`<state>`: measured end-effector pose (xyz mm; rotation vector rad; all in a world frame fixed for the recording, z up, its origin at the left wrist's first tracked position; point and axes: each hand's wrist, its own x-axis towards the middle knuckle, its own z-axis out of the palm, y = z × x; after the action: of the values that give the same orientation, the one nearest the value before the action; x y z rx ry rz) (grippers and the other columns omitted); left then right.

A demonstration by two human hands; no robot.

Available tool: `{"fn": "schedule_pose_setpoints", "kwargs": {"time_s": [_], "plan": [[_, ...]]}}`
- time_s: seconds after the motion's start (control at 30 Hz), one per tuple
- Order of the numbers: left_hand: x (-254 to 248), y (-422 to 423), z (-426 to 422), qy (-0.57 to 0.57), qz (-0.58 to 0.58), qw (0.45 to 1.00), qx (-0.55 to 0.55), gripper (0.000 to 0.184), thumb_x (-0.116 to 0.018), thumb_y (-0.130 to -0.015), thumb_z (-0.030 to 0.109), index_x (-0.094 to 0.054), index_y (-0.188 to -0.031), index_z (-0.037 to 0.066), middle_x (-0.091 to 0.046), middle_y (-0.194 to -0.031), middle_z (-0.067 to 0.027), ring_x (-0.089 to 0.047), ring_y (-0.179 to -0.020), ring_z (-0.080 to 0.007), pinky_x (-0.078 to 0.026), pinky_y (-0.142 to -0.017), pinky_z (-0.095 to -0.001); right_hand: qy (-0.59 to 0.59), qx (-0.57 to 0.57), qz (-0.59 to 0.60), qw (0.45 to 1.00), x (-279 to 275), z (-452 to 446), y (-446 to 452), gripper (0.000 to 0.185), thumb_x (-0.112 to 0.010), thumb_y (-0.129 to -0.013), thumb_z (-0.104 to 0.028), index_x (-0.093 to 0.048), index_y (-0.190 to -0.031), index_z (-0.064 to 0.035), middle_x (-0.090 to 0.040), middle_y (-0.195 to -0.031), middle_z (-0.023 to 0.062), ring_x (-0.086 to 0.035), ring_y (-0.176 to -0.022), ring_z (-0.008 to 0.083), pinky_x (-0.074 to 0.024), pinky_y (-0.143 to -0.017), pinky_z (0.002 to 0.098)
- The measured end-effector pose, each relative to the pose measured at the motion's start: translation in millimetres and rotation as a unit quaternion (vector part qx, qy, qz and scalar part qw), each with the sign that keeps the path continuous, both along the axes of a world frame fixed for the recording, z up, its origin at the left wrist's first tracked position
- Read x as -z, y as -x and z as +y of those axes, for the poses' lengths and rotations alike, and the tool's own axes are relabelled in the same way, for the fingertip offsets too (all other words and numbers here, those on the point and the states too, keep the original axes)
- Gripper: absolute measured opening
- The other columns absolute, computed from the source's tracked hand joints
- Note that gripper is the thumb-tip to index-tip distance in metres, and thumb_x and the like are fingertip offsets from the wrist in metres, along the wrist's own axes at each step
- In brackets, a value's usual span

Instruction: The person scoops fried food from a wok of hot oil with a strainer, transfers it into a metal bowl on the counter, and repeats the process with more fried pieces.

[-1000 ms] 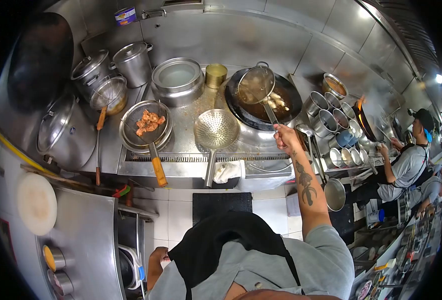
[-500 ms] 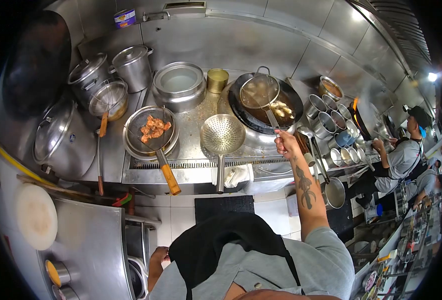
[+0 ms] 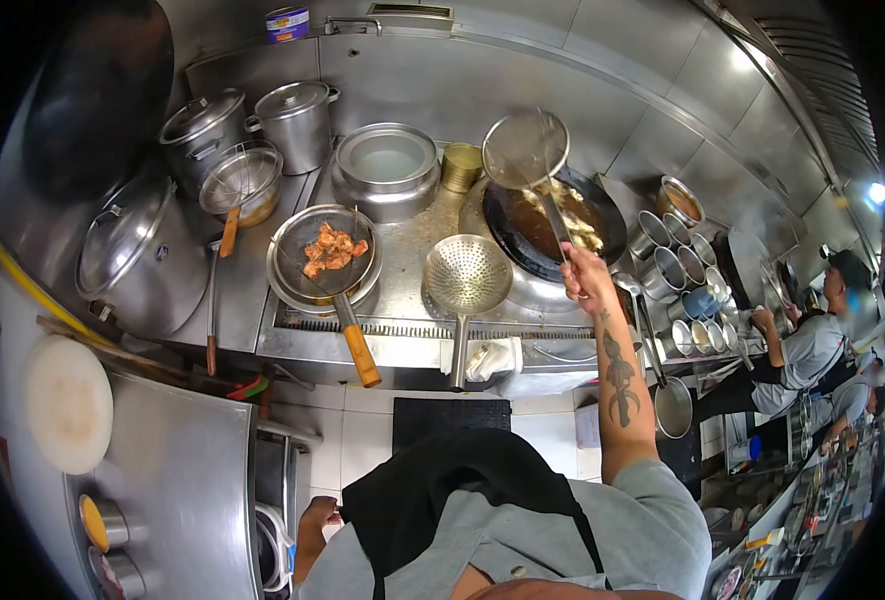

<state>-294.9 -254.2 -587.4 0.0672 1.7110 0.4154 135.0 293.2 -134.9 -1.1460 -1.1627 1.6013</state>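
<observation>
My right hand [image 3: 588, 277] is closed round the handle of a round mesh strainer [image 3: 526, 150], which hangs over the back left edge of a dark wok [image 3: 504, 222]. Pale pieces of food [image 3: 585, 232] lie in brown liquid in the wok. Down by my left side, my left hand [image 3: 320, 512] is partly hidden by the apron; its fingers are hard to make out. A perforated ladle [image 3: 469, 272] rests on the steel counter left of the wok. Farther left, a wooden-handled strainer holds reddish-brown fried pieces [image 3: 334, 249] over a bowl.
Lidded pots [image 3: 294, 122] stand at the back left, beside a wide pot of liquid [image 3: 387, 165] and a tin [image 3: 461, 166]. Metal containers [image 3: 669, 268] cluster right of the wok. A person [image 3: 809, 340] works farther right. A steel table [image 3: 178, 480] is at the lower left.
The mesh strainer has risen from low over the wok to a spot higher and toward its back left. More of the food in the wok shows. The flame at the right is no longer visible.
</observation>
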Motion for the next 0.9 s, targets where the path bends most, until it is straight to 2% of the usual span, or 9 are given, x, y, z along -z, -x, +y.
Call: {"fn": "schedule_pose_setpoints", "kwargs": {"time_s": [0.1,0.17,0.2,0.3,0.33,0.43,0.6,0.77,0.9], "plan": [[-9,-3,3,-0.028,-0.007,0.999,-0.033,0.027,-0.046,-0.095,0.016,-0.055,-0.117,0.003,-0.065,-0.092,-0.0113,-0.060,-0.069,-0.0209,-0.056,-0.061,-0.0371,-0.147,0.001,-0.193,0.970,14,17,41,0.024,-0.047,-0.097,-0.023,-0.058,-0.112,-0.0069,-0.056,-0.062,0.0060,-0.044,-0.038,0.0103,-0.0368,-0.035,0.0283],[-17,-7,6,-0.052,-0.025,0.997,-0.054,0.028,-0.046,-0.096,0.016,-0.054,-0.119,0.003,-0.066,-0.093,-0.0111,-0.060,-0.070,-0.0201,-0.055,-0.060,-0.0360,-0.445,0.009,-0.388,0.807,63,56,65,0.026,-0.049,-0.094,-0.020,-0.062,-0.105,-0.0013,-0.063,-0.070,0.0167,-0.058,-0.048,0.0252,-0.0476,-0.049,0.0393],[-24,-9,8,-0.070,-0.039,0.994,-0.072,0.028,-0.046,-0.096,0.016,-0.053,-0.119,0.003,-0.066,-0.094,-0.0111,-0.061,-0.070,-0.0196,-0.055,-0.059,-0.0350,-0.491,0.017,-0.416,0.765,81,71,76,0.024,-0.052,-0.089,-0.016,-0.064,-0.101,0.0017,-0.064,-0.083,0.0253,-0.064,-0.073,0.0396,-0.0496,-0.070,0.0457],[-93,-4,24,-0.211,-0.018,0.977,-0.002,0.027,-0.044,-0.095,0.012,-0.053,-0.119,0.004,-0.066,-0.095,-0.0114,-0.063,-0.071,-0.0182,-0.053,-0.059,-0.0293,-0.373,-0.083,-0.492,0.782,67,76,96,0.024,-0.052,-0.088,-0.015,-0.065,-0.103,0.0000,-0.063,-0.089,0.0267,-0.060,-0.089,0.0448,-0.0480,-0.078,0.0475],[-129,-11,39,-0.204,-0.054,0.972,-0.102,0.027,-0.043,-0.095,0.011,-0.053,-0.119,0.004,-0.066,-0.096,-0.0117,-0.063,-0.071,-0.0181,-0.053,-0.059,-0.0285,-0.379,-0.039,-0.450,0.808,70,75,98,0.024,-0.052,-0.088,-0.015,-0.065,-0.102,-0.0008,-0.063,-0.089,0.0264,-0.060,-0.091,0.0442,-0.0477,-0.080,0.0468],[-143,-2,59,-0.253,-0.142,0.938,-0.192,0.028,-0.043,-0.095,0.010,-0.052,-0.121,0.003,-0.066,-0.103,-0.0125,-0.064,-0.074,-0.0184,-0.054,-0.061,-0.0279,-0.456,0.011,-0.446,0.770,99,89,96,0.026,-0.051,-0.090,-0.017,-0.065,-0.104,0.0002,-0.065,-0.080,0.0232,-0.065,-0.069,0.0397,-0.0508,-0.065,0.0459],[-231,-12,147,-0.361,-0.183,0.904,-0.138,0.035,-0.048,-0.096,0.020,-0.050,-0.126,0.002,-0.063,-0.110,-0.0149,-0.064,-0.089,-0.0227,-0.054,-0.072,-0.0331,-0.297,-0.057,-0.390,0.869,66,60,97,0.028,-0.049,-0.095,-0.019,-0.063,-0.109,0.0001,-0.057,-0.063,0.0093,-0.047,-0.038,0.0154,-0.0373,-0.036,0.0318],[-258,-48,259,-0.457,-0.314,0.801,-0.226,0.050,-0.054,-0.092,0.033,-0.045,-0.129,0.002,-0.057,-0.122,-0.0212,-0.058,-0.111,-0.0327,-0.049,-0.088,-0.0456,-0.151,-0.017,-0.141,0.978,70,3,100,0.028,-0.047,-0.098,-0.021,-0.055,-0.120,-0.0060,-0.050,-0.059,0.0012,-0.041,-0.037,0.0097,-0.0317,-0.033,0.0249],[-257,-44,324,-0.465,-0.372,0.743,-0.305,0.025,-0.056,-0.091,0.022,-0.049,-0.107,0.004,-0.060,-0.096,-0.0108,-0.060,-0.079,-0.0198,-0.051,-0.065,-0.0325,0.001,-0.040,0.003,0.999,73,-53,106,0.028,-0.050,-0.098,-0.022,-0.049,-0.123,-0.0095,-0.050,-0.063,0.0000,-0.040,-0.038,0.0083,-0.0310,-0.033,0.0229]]}}
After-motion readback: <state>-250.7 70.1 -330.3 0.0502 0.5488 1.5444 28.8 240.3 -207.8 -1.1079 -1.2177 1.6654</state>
